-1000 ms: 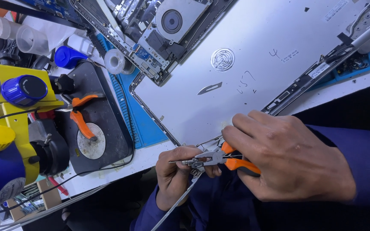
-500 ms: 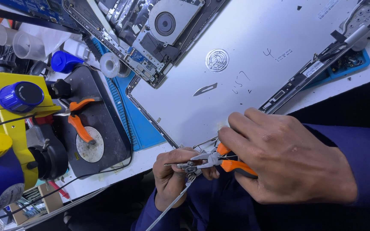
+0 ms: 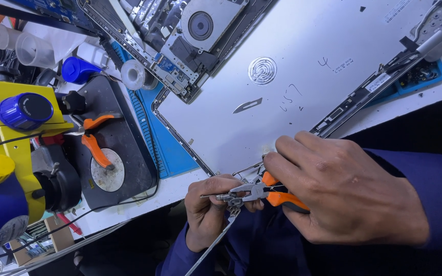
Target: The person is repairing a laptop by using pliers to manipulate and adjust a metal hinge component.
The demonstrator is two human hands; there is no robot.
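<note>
My right hand point(image 3: 344, 189) grips orange-handled pliers point(image 3: 262, 193), whose metal jaws point left and clamp a small metal part point(image 3: 226, 197). My left hand point(image 3: 208, 209) pinches that same part from below, just off the near edge of the white bench. A thin metal strip point(image 3: 216, 245) runs down from the part toward my lap. Right behind my hands lies a silver laptop lid point(image 3: 303, 97), face down, with a loose scalpel blade point(image 3: 247, 105) on it.
An opened laptop base with a fan point(image 3: 200, 25) lies at the back. A blue mat point(image 3: 164, 148), a black stand with orange clips point(image 3: 98, 148), a solder spool point(image 3: 133, 74) and a yellow and blue microscope point(image 3: 6, 153) crowd the left. A hinge strip point(image 3: 374, 87) lies on the right.
My hands and the pliers have stayed in place on the part. The view has drifted slightly, so the bench things sit a little further left and up.
</note>
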